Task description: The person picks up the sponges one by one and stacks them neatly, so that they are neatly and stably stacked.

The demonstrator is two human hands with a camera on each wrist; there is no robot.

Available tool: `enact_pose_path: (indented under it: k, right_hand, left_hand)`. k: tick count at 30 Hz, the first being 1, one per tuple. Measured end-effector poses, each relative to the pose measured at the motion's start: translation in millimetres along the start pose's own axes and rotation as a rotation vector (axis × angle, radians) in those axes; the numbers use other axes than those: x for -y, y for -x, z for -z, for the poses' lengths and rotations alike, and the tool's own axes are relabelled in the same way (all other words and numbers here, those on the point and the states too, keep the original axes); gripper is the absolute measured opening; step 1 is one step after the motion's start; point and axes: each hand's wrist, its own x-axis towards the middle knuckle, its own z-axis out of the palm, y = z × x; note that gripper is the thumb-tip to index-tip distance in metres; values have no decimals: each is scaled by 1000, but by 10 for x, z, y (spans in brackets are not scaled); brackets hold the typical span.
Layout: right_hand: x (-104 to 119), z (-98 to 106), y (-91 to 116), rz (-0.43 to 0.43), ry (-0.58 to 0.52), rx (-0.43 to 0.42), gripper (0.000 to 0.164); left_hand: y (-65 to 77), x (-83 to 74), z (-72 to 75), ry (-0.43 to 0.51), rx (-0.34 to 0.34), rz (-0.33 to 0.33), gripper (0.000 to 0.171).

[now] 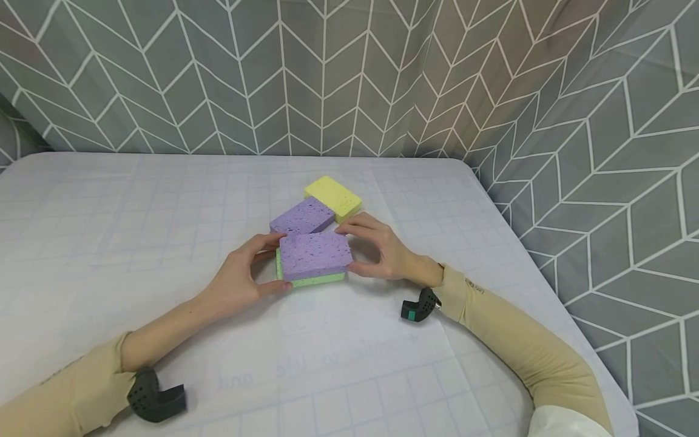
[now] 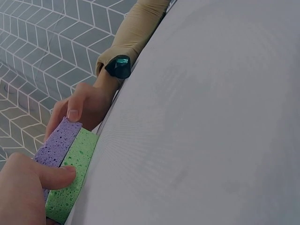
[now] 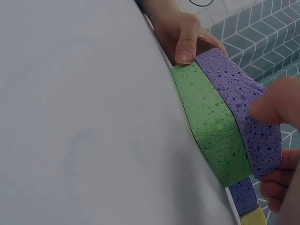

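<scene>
A purple sponge point(image 1: 315, 254) lies flat on top of a green sponge point(image 1: 319, 280), which rests on the white table. At the left end, my left hand point(image 1: 236, 274) holds the green sponge between thumb and fingers; its thumb presses the green side point(image 2: 80, 152) in the left wrist view. My right hand point(image 1: 382, 247) pinches the upper purple sponge at its right end, thumb in front and fingers behind. In the right wrist view the purple sponge point(image 3: 234, 86) sits against the green one, their edges nearly lined up.
Just behind the stack lies another purple sponge point(image 1: 303, 216), touching or very near a yellow sponge point(image 1: 334, 197) farther back. The white table covering point(image 1: 136, 224) has a faint grid. Patterned grey curtains point(image 1: 306, 79) hang behind the table and along its right side.
</scene>
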Motion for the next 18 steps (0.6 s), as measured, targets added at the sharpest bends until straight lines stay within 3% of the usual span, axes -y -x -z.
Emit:
enact_pose_path:
  k: [18]
  right_hand:
    - [54, -34, -13, -26, -6, 30, 60]
  left_hand:
    - [-5, -8, 1, 23, -5, -5, 89]
